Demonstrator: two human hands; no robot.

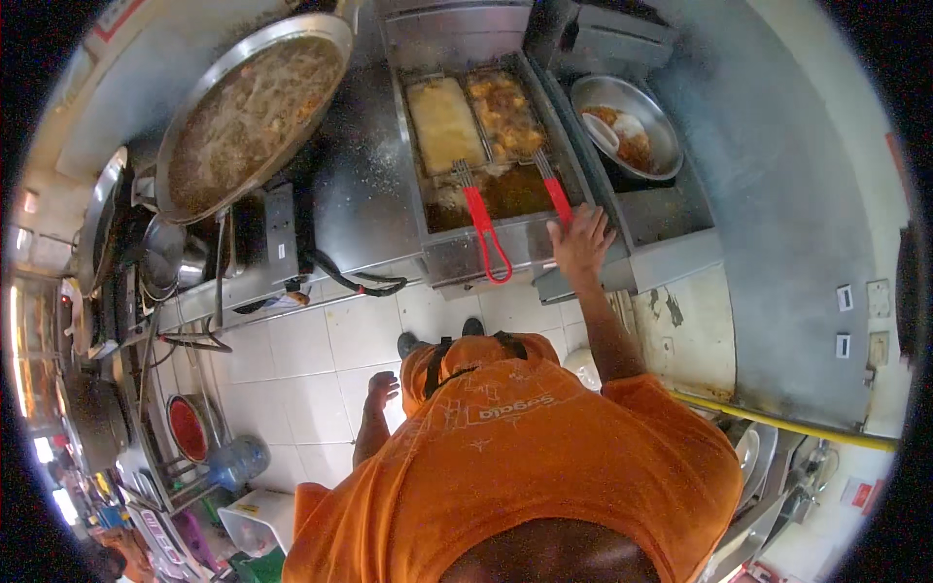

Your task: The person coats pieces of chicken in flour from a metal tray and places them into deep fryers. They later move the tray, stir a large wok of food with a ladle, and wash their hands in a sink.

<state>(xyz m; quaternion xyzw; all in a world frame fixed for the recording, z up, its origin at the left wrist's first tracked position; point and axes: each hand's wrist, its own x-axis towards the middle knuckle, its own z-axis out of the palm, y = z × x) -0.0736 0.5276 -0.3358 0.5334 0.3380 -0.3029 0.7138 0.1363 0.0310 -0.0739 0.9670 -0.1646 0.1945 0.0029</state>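
Note:
My right hand (583, 240) is over the end of a red basket handle (557, 198), fingers extended; it hides the handle's end, and whether it grips is unclear. That handle belongs to the right wire fry basket (504, 113), which holds browned fried pieces in a deep fryer (474, 256). Beside it, the left fry basket (446, 124) is full of pale yellow, foamy contents. Its red looped handle (478, 211) hangs over the fryer's front edge, untouched. My left hand (383, 388) hangs by my side above the tiled floor, loosely curled and holding nothing.
Right of the fryer stands a steel bowl (660, 124) with orange-brown and white powders and a white scoop (600, 134). A large pan (251, 120) of bubbling liquid sits on the left. Black hoses (357, 280) hang off the counter's front. A blue water jug (239, 461) lies low at left.

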